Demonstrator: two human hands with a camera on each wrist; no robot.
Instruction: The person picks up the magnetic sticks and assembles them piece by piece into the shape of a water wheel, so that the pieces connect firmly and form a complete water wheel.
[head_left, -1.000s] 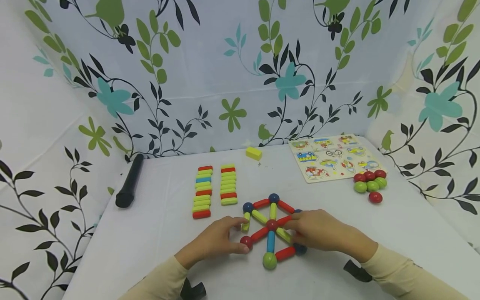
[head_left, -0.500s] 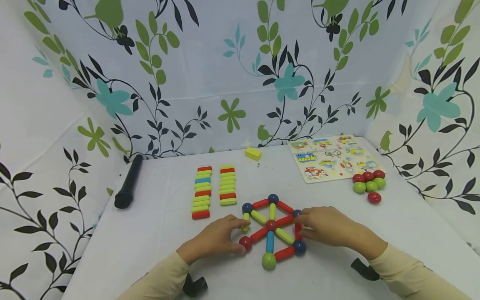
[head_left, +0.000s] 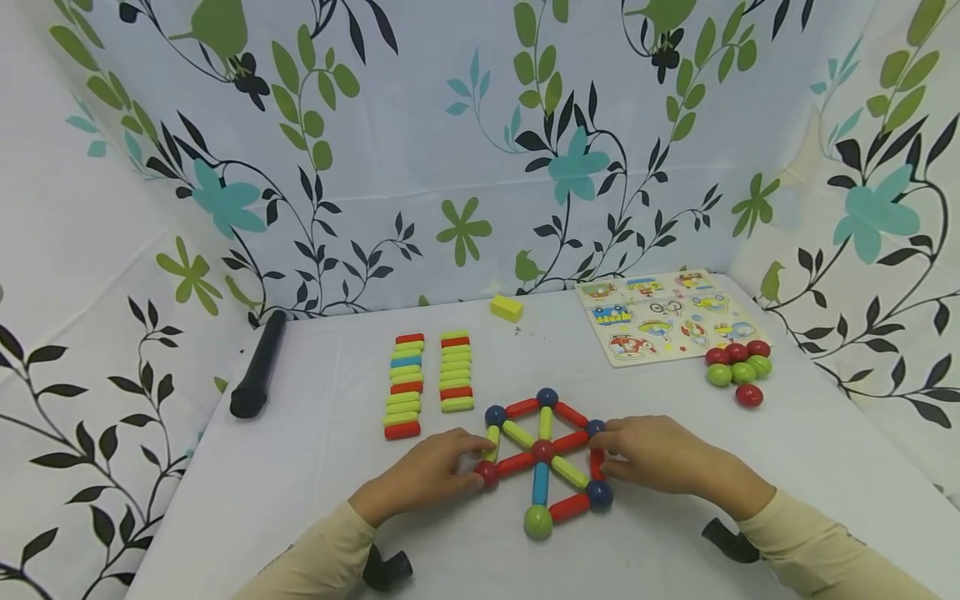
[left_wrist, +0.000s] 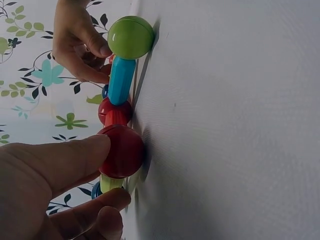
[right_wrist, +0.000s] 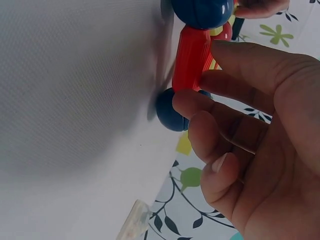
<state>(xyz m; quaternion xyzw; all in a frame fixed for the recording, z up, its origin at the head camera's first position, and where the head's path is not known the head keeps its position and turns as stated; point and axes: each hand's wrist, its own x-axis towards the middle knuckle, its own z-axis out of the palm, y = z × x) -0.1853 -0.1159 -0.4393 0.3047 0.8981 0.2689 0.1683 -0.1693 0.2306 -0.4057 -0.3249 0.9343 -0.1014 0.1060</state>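
A wheel of magnetic sticks and balls lies on the white table, with a red ball (head_left: 543,451) at its hub. My left hand (head_left: 423,475) pinches the outer red ball (left_wrist: 122,151) by thumb and fingers; its fingertips touch the yellow-green stick (head_left: 491,442) joined there. Along the right side, my right hand (head_left: 660,454) holds the red stick (right_wrist: 191,57) between two blue balls, with fingertips against the upper blue ball (head_left: 596,428). At the front are a blue stick (head_left: 540,483), a green ball (head_left: 537,522) and another red stick (head_left: 570,507).
Two columns of loose sticks (head_left: 403,387) lie left of the wheel. Behind it is a yellow block (head_left: 506,308). A picture puzzle board (head_left: 660,321) and several red and green balls (head_left: 738,371) are at right. A black microphone (head_left: 258,367) lies at left.
The left hand has drawn the outer red ball slightly up and left, against the yellow-green stick's end. My right hand has moved from near the hub to the right rim, uncovering the lower-right stick.
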